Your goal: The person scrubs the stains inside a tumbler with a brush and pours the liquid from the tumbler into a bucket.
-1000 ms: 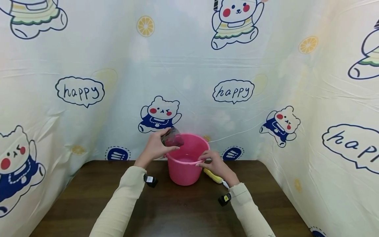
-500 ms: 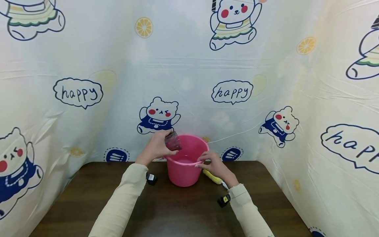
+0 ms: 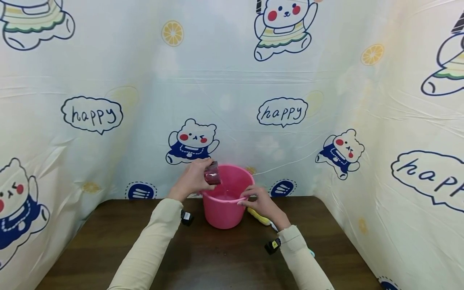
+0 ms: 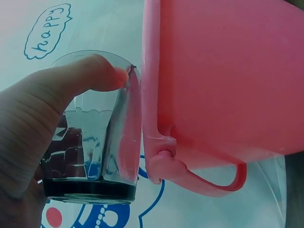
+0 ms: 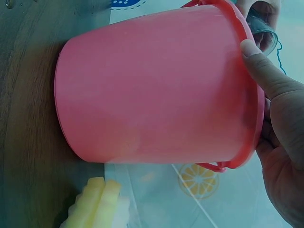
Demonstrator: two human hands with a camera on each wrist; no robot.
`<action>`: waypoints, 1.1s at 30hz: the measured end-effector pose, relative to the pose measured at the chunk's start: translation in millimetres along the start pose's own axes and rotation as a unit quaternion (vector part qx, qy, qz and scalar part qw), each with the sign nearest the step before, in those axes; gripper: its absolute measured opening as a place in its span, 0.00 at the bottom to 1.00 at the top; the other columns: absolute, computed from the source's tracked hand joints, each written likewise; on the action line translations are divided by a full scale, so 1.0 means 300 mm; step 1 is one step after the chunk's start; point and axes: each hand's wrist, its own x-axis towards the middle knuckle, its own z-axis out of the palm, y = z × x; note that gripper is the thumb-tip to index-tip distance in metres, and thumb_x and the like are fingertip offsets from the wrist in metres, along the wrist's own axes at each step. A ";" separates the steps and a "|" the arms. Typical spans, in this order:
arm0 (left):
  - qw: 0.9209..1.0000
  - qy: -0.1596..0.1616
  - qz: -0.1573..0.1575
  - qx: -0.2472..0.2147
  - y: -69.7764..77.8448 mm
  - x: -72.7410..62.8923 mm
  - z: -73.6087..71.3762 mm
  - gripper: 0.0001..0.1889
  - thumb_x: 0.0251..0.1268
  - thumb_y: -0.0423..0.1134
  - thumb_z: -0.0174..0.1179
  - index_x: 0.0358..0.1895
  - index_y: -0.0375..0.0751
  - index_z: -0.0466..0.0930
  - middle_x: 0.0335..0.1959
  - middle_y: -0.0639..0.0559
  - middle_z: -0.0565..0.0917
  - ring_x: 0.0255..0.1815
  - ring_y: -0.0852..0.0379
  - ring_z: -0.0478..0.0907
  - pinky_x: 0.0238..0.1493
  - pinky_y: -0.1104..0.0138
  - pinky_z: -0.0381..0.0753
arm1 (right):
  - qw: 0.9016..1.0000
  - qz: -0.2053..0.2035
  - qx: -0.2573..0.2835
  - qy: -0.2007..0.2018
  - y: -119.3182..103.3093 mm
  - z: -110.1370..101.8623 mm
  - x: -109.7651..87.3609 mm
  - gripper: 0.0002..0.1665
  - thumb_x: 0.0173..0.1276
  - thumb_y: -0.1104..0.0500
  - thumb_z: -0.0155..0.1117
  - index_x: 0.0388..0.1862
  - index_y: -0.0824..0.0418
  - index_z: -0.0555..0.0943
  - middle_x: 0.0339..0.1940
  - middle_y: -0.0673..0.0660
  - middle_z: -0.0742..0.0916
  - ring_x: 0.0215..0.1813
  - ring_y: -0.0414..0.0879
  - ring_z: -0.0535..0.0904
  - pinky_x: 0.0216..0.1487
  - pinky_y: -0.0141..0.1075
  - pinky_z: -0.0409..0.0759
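Observation:
My left hand (image 3: pixel 193 179) grips a clear drinking glass (image 3: pixel 212 174), thumb on one side. The glass is tipped over the left rim of a pink plastic bucket (image 3: pixel 222 214), its mouth towards the inside. Clear liquid shows in the glass (image 4: pixel 92 137) in the left wrist view, and a faint thin stream seems to fall into the bucket. My right hand (image 3: pixel 262 203) pinches the bucket's near right rim, its thumb (image 5: pixel 259 59) on the outside in the right wrist view. The bucket stands upright on the table; its floor is mostly hidden.
A yellow and white object (image 3: pixel 259 216) lies on the brown table (image 3: pixel 224 262) right of the bucket, partly behind my right wrist. A small teal edge (image 3: pixel 311 253) peeks out beside my right sleeve. A printed curtain (image 3: pixel 232 100) hangs close behind the bucket.
My left hand has tipped the glass further and brought it slightly lower at the bucket's rim. My right hand keeps its hold on the rim. The head view has shifted slightly.

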 end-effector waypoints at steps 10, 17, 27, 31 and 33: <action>0.999 0.003 0.015 0.031 0.010 0.015 0.003 0.48 0.39 0.42 0.85 0.70 0.42 0.74 0.68 0.41 0.77 0.68 0.42 0.72 0.60 0.46 0.81 | 1.000 -0.003 -0.002 0.005 0.003 -0.002 -0.006 0.04 0.66 0.52 0.74 0.38 0.49 0.89 0.40 0.46 0.84 0.42 0.44 0.79 0.41 0.34 0.87; 0.998 0.009 0.033 0.051 0.026 0.014 -0.003 0.47 0.40 0.40 0.85 0.71 0.41 0.74 0.70 0.42 0.76 0.68 0.43 0.71 0.61 0.48 0.81 | 1.000 -0.007 -0.007 0.007 0.013 0.002 -0.002 0.04 0.65 0.53 0.75 0.38 0.49 0.89 0.40 0.45 0.85 0.42 0.43 0.80 0.41 0.34 0.88; 0.993 0.029 0.068 0.097 0.042 0.010 0.003 0.45 0.41 0.35 0.84 0.70 0.41 0.76 0.67 0.43 0.79 0.70 0.43 0.72 0.68 0.50 0.75 | 1.000 -0.016 0.003 0.009 0.021 0.006 0.000 0.05 0.65 0.55 0.75 0.39 0.52 0.89 0.41 0.48 0.85 0.41 0.43 0.80 0.42 0.40 0.89; 0.990 0.035 0.083 0.113 0.042 0.009 0.011 0.43 0.40 0.33 0.84 0.68 0.43 0.78 0.65 0.45 0.81 0.70 0.44 0.72 0.69 0.50 0.74 | 1.000 -0.014 0.005 0.011 0.019 0.009 0.000 0.05 0.64 0.56 0.75 0.39 0.51 0.89 0.41 0.49 0.86 0.41 0.43 0.80 0.41 0.36 0.88; 0.988 0.035 0.089 0.121 0.043 0.006 0.016 0.43 0.40 0.32 0.84 0.68 0.44 0.79 0.65 0.46 0.81 0.70 0.44 0.72 0.69 0.50 0.74 | 1.000 -0.008 0.009 0.012 0.017 0.011 -0.001 0.05 0.64 0.56 0.75 0.39 0.51 0.90 0.41 0.50 0.86 0.42 0.44 0.80 0.42 0.38 0.88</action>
